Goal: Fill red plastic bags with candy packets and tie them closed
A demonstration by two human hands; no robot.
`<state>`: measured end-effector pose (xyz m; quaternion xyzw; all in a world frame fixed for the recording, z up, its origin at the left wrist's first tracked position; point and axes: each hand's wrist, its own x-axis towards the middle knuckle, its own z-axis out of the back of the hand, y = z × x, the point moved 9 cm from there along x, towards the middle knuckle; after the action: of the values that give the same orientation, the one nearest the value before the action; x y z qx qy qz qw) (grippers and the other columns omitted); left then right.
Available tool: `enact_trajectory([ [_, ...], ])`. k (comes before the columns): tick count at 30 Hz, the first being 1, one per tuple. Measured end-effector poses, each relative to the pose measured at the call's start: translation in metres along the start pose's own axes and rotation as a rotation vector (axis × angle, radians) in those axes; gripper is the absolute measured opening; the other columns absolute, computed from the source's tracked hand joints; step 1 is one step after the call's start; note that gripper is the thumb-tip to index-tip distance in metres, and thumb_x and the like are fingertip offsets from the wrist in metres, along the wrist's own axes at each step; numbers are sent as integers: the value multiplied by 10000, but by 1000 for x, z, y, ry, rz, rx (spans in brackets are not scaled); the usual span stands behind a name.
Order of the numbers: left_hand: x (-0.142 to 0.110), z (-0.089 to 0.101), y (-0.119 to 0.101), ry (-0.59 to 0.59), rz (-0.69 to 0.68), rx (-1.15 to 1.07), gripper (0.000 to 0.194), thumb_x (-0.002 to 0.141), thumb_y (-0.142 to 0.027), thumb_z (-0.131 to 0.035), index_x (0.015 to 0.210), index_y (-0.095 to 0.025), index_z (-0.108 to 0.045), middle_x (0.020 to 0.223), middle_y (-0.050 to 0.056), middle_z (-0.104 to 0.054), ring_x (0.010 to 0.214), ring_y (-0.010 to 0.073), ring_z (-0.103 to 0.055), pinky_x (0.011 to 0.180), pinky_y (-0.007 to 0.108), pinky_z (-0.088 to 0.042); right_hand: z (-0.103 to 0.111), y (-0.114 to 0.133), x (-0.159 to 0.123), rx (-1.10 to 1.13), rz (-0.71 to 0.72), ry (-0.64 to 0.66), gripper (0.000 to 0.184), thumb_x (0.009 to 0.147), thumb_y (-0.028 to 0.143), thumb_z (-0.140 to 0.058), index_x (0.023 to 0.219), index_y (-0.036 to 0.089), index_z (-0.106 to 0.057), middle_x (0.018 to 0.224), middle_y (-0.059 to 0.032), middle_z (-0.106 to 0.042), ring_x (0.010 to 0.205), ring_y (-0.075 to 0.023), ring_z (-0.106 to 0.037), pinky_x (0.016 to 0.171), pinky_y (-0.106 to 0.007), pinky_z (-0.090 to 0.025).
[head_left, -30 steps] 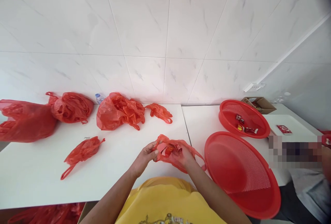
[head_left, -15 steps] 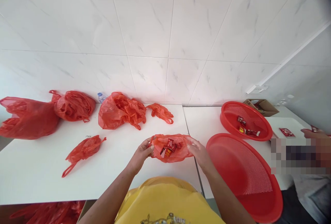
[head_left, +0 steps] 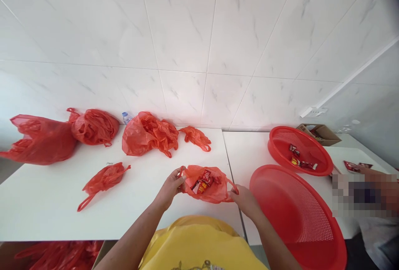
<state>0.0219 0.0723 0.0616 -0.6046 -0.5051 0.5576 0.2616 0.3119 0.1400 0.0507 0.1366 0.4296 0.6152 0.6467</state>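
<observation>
A thin red plastic bag (head_left: pixel 215 195) is spread wide at its mouth between my hands, near the table's front edge. Several small wrapped snack packets (head_left: pixel 204 182), mostly red with one partly yellow, lie inside it. My left hand (head_left: pixel 172 187) is closed on the bag's left side, thumb on the rim. On the opposite side, my right hand (head_left: pixel 245 198) pinches the handle loop. Just right of that hand stands a large red plastic basket (head_left: pixel 277 203), and behind it a smaller red basket (head_left: pixel 280 155) holds a few packets.
Filled red bags (head_left: pixel 46 141) and bundled ones (head_left: pixel 149 135) line the wall on the left. One twisted bag (head_left: pixel 104 182) lies on the white table (head_left: pixel 40 203). At right, another person's hand (head_left: pixel 377 174) touches packets on a white tray (head_left: pixel 339 153), near a cardboard box (head_left: pixel 326 135).
My right hand has shifted from the bag's rim to its handle loop, drawing it out to the right. The other person's hand has moved left over the tray.
</observation>
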Motion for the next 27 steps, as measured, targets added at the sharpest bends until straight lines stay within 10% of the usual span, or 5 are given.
enact_trajectory([
  [8,-17,2,-95,-41,-289,48,660,768,-364,-688,1378,-187,-508,682,-39,-513,646,116,-475,702,278,-426,63,67,-6,654,259,69,274,768,478,-656,686,227,-584,735,-18,-626,720,-174,-543,694,-305,-426],
  [27,-27,37,-75,-263,-224,368,346,685,-311,-677,1020,-225,-689,726,-11,-561,672,167,-519,646,291,-422,14,75,-13,702,243,134,272,681,471,-733,819,245,-673,709,4,-556,651,-155,-452,621,-284,-374],
])
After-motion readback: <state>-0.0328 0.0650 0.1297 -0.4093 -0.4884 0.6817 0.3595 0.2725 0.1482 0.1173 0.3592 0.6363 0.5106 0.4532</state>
